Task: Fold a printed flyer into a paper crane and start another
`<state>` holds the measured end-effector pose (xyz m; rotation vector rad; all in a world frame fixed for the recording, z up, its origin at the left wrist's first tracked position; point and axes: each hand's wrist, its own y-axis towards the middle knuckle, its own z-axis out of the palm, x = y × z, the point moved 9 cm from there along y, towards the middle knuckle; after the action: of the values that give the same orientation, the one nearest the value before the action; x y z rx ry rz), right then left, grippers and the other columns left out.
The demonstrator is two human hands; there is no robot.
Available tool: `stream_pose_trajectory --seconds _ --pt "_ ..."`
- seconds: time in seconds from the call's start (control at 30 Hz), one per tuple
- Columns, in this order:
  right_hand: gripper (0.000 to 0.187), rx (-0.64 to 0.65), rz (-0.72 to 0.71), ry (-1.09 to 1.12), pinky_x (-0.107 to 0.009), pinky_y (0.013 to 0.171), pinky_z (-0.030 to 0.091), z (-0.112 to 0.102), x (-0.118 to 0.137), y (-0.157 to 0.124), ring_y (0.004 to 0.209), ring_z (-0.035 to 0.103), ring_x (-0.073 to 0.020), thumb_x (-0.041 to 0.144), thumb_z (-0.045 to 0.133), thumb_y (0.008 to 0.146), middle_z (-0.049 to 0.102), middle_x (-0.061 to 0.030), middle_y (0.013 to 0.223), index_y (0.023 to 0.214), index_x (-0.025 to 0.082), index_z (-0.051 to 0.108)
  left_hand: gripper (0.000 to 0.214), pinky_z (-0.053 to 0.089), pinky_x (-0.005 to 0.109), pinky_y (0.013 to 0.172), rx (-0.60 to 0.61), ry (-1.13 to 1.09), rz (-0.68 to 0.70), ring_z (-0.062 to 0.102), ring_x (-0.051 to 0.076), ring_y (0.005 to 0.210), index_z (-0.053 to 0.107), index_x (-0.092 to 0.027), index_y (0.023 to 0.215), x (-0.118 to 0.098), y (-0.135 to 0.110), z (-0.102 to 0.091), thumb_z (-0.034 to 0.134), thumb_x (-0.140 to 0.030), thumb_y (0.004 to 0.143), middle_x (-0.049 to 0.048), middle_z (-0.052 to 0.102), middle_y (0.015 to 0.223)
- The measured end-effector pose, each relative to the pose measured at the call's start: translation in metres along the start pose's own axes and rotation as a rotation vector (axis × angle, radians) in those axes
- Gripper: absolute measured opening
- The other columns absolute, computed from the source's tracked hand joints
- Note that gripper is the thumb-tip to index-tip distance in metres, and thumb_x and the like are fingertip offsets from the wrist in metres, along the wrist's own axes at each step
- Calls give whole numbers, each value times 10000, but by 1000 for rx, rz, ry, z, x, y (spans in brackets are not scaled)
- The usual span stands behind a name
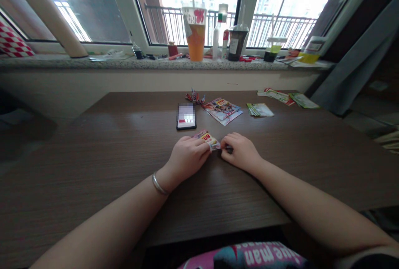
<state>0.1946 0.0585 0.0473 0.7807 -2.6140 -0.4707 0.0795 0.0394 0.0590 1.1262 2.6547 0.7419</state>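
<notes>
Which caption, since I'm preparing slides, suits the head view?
Left hand holds colourful printed paper, right hand at its edge, on a brown wood-grain table.

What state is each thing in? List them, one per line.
Leaflet: partly covered
Left hand: on the leaflet
Right hand: curled at its edge
Phone: face up, screen lit
Flyers: flat, overlapping
Paper cluster: folded or crumpled, unclear
Near green papers: stacked, slightly fanned
Orange cup: upright, part full, straw in
Dark cup: upright, straw in
Bracelet: worn
</notes>
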Motion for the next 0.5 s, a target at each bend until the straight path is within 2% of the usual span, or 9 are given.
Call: stream_pose_trajectory --seconds 0.17,0.5 --pt "51 3 17 -22 -275 710 381 -3 -6 -2 786 532 -179 166 567 737 635 -8 778 740 215 555 192 388 338 733 42 23 -44 615 172 747 613 -202 755 8 -1 1 524 -268 912 8 694 800" --pt "77 -17 69 -20 -276 690 401 -10 -24 -6 806 549 -188 146 564 725 629 -17 791 743 221 557 163 411 322 714 -1 42 -107 622 175 765 629 -196 800 22 -3 -8 525 -260 908 38 694 866"
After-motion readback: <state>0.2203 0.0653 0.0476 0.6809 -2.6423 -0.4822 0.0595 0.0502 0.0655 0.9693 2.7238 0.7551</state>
